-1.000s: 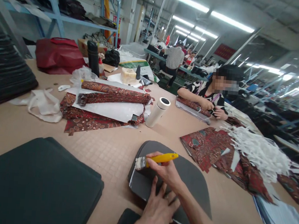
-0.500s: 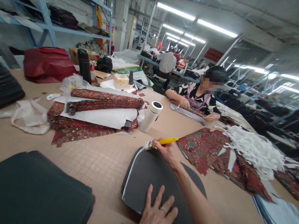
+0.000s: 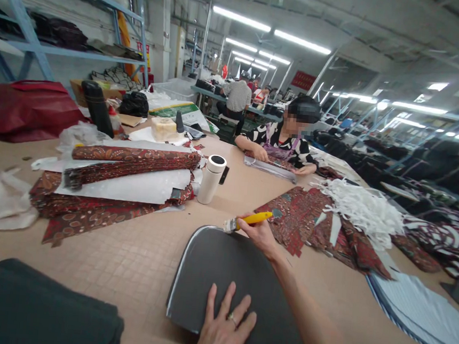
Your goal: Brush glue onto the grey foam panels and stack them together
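Observation:
A dark grey flat panel (image 3: 209,266) with a rounded corner lies before me on the table. White paste lines its left and far edges and part of its near edge. My left hand (image 3: 226,321), wearing a ring, presses on the panel with its fingers spread. Wrapped round the yellow handle of a paintbrush (image 3: 255,217) is my right hand (image 3: 259,234). The brush's bristles touch the panel's far edge, and they look coated with white. My right forearm passes over the panel and hides its right part.
Stacked dark sheets (image 3: 36,310) lie at the near left. Patterned red-brown fabric (image 3: 134,163) and a white flask (image 3: 211,180) stand beyond the panel. To the right are more patterned pieces (image 3: 289,220), white strips (image 3: 364,213) and light-blue sheets (image 3: 421,314). A co-worker (image 3: 284,139) handles fabric across the table.
The brush has travelled rightward along the panel's far edge, and the white line there is longer. My left hand stays spread on the panel. The whole view has shifted.

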Tool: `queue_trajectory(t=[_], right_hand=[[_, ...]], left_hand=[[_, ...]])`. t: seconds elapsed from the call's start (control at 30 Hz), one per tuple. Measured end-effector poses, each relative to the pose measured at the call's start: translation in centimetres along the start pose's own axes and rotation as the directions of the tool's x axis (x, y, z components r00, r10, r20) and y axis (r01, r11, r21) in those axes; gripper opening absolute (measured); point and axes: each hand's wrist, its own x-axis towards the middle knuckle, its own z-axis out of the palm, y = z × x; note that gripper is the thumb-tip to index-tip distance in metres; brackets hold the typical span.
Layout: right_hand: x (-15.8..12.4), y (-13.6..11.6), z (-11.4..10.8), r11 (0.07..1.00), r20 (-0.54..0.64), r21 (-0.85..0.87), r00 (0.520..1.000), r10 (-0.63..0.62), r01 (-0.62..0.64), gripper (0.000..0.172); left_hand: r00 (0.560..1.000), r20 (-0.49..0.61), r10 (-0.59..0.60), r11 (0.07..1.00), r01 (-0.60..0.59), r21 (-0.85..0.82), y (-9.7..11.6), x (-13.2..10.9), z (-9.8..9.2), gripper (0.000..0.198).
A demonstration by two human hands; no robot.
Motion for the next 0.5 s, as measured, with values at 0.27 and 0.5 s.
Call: queue_trajectory(t=[0.27,0.5], right_hand=[[-2.9,3.1,-8.4,0.996,-0.141,-0.079,0.989,0.032,-0.043,0.031],[-6.3,4.9,-13.4,0.990,-0.294,-0.106,0.954,0.059,-0.094,0.032]], left_hand=[[0.997,0.064,-0.050,0.989,0.041,0.142,1.0,0.8,-1.9,0.076],[0.995,-0.097,0.040,0.960,-0.011,0.281,0.1,0.4,-0.5,0.074]])
